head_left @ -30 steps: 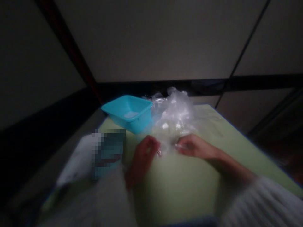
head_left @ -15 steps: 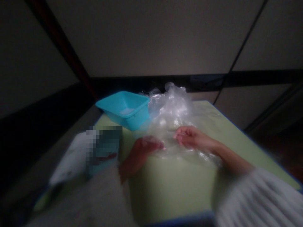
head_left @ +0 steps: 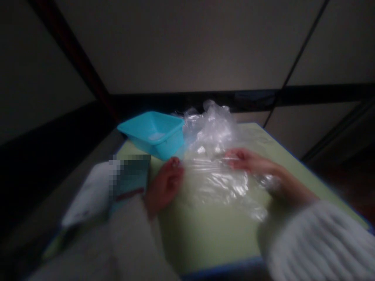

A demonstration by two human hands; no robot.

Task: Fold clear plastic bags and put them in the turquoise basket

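A clear plastic bag [head_left: 216, 175] is stretched between my two hands over the yellow-green table. My left hand [head_left: 167, 183] is closed on its left edge, fingers curled and slightly blurred. On the other side, my right hand [head_left: 249, 160] pinches the bag's upper right part, with loose film hanging below it toward me. Behind the hands lies a crumpled heap of clear plastic [head_left: 216, 127]. A turquoise basin [head_left: 171, 142] stands left of the heap, with something pale inside.
At the left of the table [head_left: 205, 249] lie a white packet [head_left: 92, 195] and a teal, partly pixelated item [head_left: 136, 175] beside my left forearm. A panelled wall rises behind the far edge.
My hands have moved apart, the left one leftward and the right one slightly right. The plastic between them is now pulled wide, and its lower part spreads nearer to me.
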